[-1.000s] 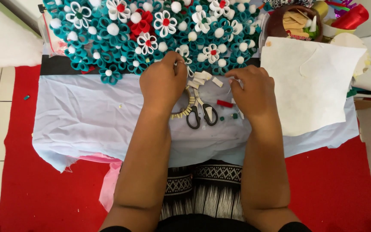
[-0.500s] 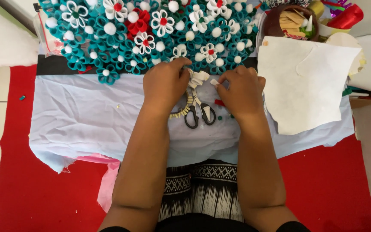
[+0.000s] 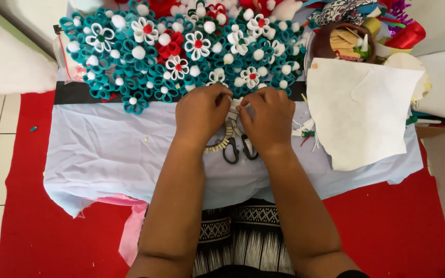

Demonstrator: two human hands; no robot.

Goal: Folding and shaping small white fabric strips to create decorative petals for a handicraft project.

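While both hands [image 3: 235, 116] pinch white strips [image 3: 234, 105], black-handled scissors [image 3: 236, 146] lie beneath.

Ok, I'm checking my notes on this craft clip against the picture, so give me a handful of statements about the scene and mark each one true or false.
1. Both hands, left hand and right hand, are close together over a small white piece. True.
2. The scissors are held in the right hand. False: they lie on the pale cloth just below the hands.
3. The flower arrangement is mostly teal, with white and red parts. True.
4. A white sheet lies to the left of the hands. False: it lies to their right.
5. The floor covering beneath is red. True.
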